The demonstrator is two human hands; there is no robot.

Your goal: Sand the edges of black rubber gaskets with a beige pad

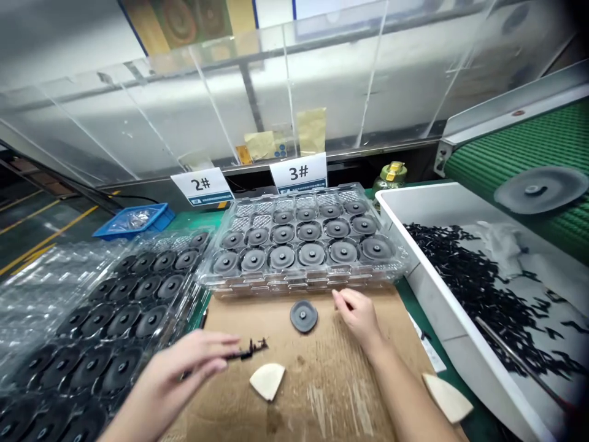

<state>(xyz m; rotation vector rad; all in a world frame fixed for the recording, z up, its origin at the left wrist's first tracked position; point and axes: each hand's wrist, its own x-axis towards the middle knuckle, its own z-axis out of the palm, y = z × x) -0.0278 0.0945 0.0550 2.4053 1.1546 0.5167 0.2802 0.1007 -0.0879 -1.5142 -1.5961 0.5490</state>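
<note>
Small dark parts, or a thin tool with such parts at its end (pixel 252 350), stick out between the fingers and thumb of my left hand (pixel 191 367); which of the two is unclear. My right hand (pixel 358 314) is closed, thumb against the curled forefinger, and anything inside is hidden. Between the hands, a round dark grey disc with a raised centre (pixel 304 316) lies on the brown board (pixel 322 380). Below the disc is a cream wedge-shaped pad (pixel 267 381). Behind the board stands a stack of clear trays (pixel 299 279) filled with similar discs, with a few pockets at the back left lacking one.
More disc trays (pixel 177 307) are at the left, near a blue bin (pixel 134 220). A white bin (pixel 435 322) of small black pieces stands at the right. Another cream pad (pixel 447 398) lies lower right. A green conveyor (pixel 519 147) carries a large grey disc (pixel 543 189).
</note>
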